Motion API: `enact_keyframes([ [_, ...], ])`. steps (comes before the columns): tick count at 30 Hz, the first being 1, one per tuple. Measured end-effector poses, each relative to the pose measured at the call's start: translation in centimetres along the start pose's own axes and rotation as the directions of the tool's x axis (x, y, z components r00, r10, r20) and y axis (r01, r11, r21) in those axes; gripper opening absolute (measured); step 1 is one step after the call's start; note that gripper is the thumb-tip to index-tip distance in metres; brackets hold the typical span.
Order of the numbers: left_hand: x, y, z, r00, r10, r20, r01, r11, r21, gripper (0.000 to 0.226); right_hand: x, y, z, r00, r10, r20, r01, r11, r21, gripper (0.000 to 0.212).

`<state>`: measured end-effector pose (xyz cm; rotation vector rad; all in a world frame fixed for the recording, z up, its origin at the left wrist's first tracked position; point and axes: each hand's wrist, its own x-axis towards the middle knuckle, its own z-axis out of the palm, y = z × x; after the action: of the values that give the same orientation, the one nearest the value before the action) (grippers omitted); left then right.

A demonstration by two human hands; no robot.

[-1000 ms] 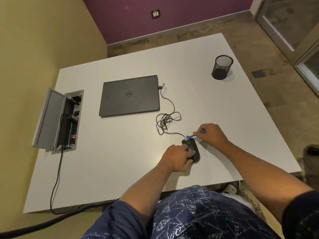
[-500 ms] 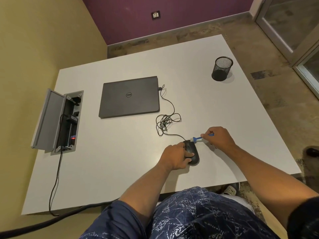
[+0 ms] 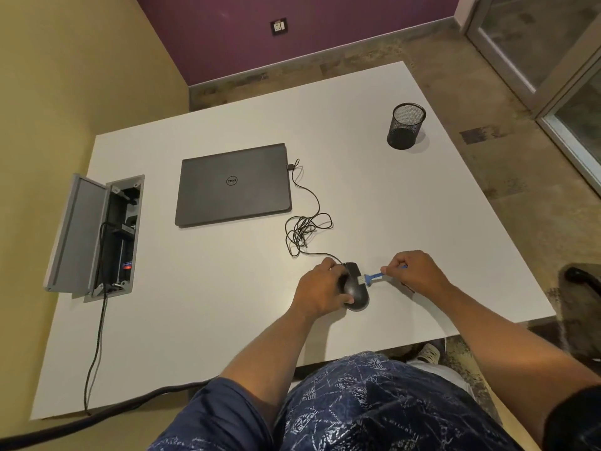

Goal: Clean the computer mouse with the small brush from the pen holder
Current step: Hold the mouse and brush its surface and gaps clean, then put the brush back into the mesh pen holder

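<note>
A black wired computer mouse [image 3: 357, 289] lies on the white table [image 3: 211, 320] near its front edge. My left hand [image 3: 320, 289] grips the mouse from its left side, fingers curled over its edge. My right hand [image 3: 414, 271] pinches the handle of a small blue brush [image 3: 370, 277] with pale bristles. The bristles touch the mouse's right side near its front. The black mesh pen holder [image 3: 406, 125] stands at the far right of the table, apart from both hands.
A closed dark laptop [image 3: 232, 184] lies in the middle, with the mouse's tangled cable [image 3: 305, 231] running to its right side. An open cable box [image 3: 97, 236] with a raised lid sits at the left edge. My lap is below the front edge.
The brush has gone from the front tip of the mouse to its right side, and my right hand has shifted right. My left hand has slid left off the top of the mouse.
</note>
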<state>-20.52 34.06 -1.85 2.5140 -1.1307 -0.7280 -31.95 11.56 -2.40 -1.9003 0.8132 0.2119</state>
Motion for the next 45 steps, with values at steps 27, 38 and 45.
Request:
enact_keyframes([
  [27, 0.9, -0.2, 0.1, 0.997, -0.042, 0.060, 0.046, 0.996, -0.071, 0.093, -1.0, 1.7, 0.2, 0.975, 0.004, 0.223, -0.021, 0.997, 0.072, 0.024],
  [38, 1.4, 0.2, -0.6, 0.999, 0.041, 0.018, -0.041, 0.999, -0.013, 0.083, -1.0, 2.6, -2.6, 0.999, 0.043, 0.033, -0.050, 0.964, 0.263, 0.023],
  [45, 3.7, 4.3, -2.3, 0.983, 0.094, -0.156, -0.103, 0.994, -0.047, 0.046, 0.1, -0.6, -1.1, 0.995, -0.067, -0.068, 0.091, 0.891, 0.444, 0.028],
])
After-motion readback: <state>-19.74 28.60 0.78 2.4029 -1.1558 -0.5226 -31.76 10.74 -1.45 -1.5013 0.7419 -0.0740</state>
